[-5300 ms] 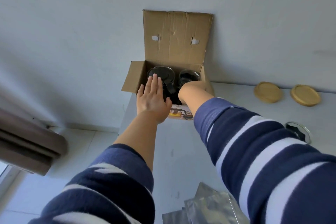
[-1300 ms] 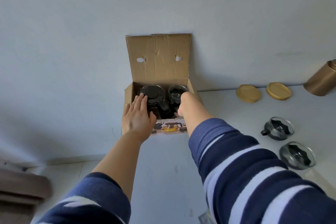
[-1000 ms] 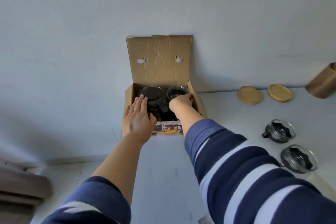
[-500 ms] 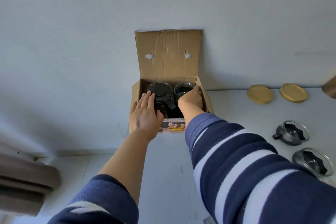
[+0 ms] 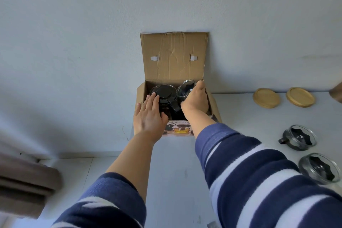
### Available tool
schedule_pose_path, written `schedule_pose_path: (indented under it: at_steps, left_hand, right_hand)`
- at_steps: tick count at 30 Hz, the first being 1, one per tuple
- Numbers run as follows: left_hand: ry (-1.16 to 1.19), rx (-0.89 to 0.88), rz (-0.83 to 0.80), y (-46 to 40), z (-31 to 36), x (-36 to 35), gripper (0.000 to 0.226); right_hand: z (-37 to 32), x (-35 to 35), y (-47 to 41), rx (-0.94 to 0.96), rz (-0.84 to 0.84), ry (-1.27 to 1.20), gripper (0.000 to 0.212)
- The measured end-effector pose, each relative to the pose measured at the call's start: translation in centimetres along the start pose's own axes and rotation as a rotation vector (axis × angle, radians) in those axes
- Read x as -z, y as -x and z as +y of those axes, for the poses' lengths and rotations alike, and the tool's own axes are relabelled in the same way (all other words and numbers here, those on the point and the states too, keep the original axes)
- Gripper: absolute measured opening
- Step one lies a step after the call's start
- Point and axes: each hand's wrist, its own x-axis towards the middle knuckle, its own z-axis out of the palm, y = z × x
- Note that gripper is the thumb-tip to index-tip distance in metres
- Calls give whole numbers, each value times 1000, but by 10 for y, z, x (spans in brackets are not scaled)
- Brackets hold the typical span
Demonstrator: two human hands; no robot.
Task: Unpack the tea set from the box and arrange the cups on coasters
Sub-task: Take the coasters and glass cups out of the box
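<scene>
An open cardboard box point(image 5: 174, 57) stands against the wall at the table's far left, its lid flap upright. Inside sit a black-lidded teapot point(image 5: 164, 92) and a glass cup point(image 5: 185, 88) tilted up at the right. My right hand point(image 5: 196, 98) reaches into the box and grips that cup. My left hand point(image 5: 149, 116) lies flat, fingers apart, on the box's front left edge, fingertips touching the teapot. Two glass cups with black inserts point(image 5: 298, 139) point(image 5: 320, 170) stand on the table at the right. Two round wooden coasters point(image 5: 266, 98) point(image 5: 299, 97) lie by the wall.
The white table point(image 5: 175, 163) ends at its left edge beside the box, with floor below. A brown curtain point(image 5: 24, 179) hangs at the lower left. A bronze tin point(image 5: 337, 92) shows at the right border.
My right hand has gone deeper into the box and closed on the glass cup, which now tilts upward. My left hand stays on the box's front edge.
</scene>
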Motion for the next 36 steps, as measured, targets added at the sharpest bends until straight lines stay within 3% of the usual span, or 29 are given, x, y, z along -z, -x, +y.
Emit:
schedule_pose_path:
  at_steps: [6,12,17,20,24,28,32,36]
  left_hand:
    - [7,7,0,0,3,1,59]
    - [-3,5,-14,2,5,3,60]
    - [-25,35,-75,0,9,8,61]
    - [-16,62,-30,1,29,12,61]
    - [-15,-49,78,8,83,6,58]
    - [40,-220,84,32,151,-14,59]
    - [100,-280,-70,69,211,-47,63]
    - [28,-196,-405,100,251,-89,69]
  right_hand:
    - [13,25,4,98,-45,-43,97]
    - [21,39,15,101,9,-170,83]
    - [44,68,22,77,70,-344,84]
    - [72,90,23,59,121,-397,83]
    - [119,122,22,-8,201,-441,84]
    - [172,157,17,-86,282,-416,83]
    - [232,193,6,-175,321,-426,81]
    - [293,224,-9,-245,304,-436,76]
